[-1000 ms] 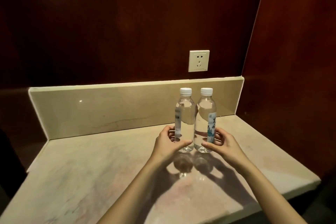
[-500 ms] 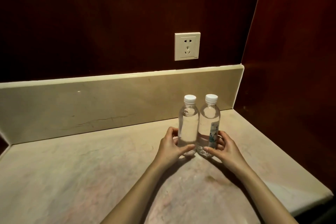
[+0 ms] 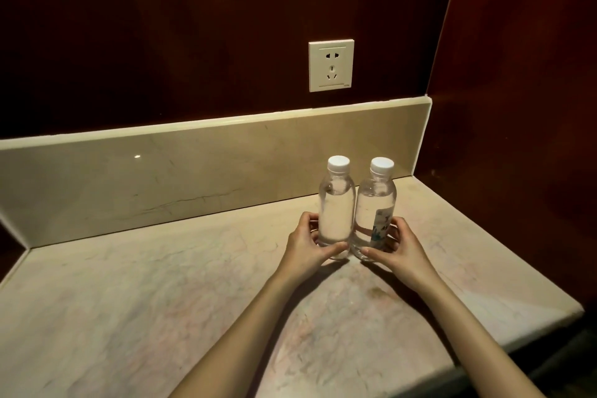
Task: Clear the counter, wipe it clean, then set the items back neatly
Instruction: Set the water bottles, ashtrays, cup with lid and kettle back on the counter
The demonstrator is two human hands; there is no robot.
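Note:
Two clear water bottles with white caps stand upright side by side, touching, on the pale marble counter (image 3: 161,300) near its back right. My left hand (image 3: 307,247) is wrapped round the base of the left bottle (image 3: 336,213). My right hand (image 3: 400,250) grips the base of the right bottle (image 3: 374,207), which carries a white and blue label facing right. Both bottle bases rest on the counter, partly hidden by my fingers.
A marble backsplash (image 3: 193,171) runs along the back, with a white wall socket (image 3: 331,65) above it on the dark wood wall. A dark red side wall (image 3: 517,107) closes the right. The counter's front right edge (image 3: 549,323) drops off.
The two bottles, held in both hands, have come down from just above the counter onto it and moved back toward the backsplash. My view has shifted closer and to the right.

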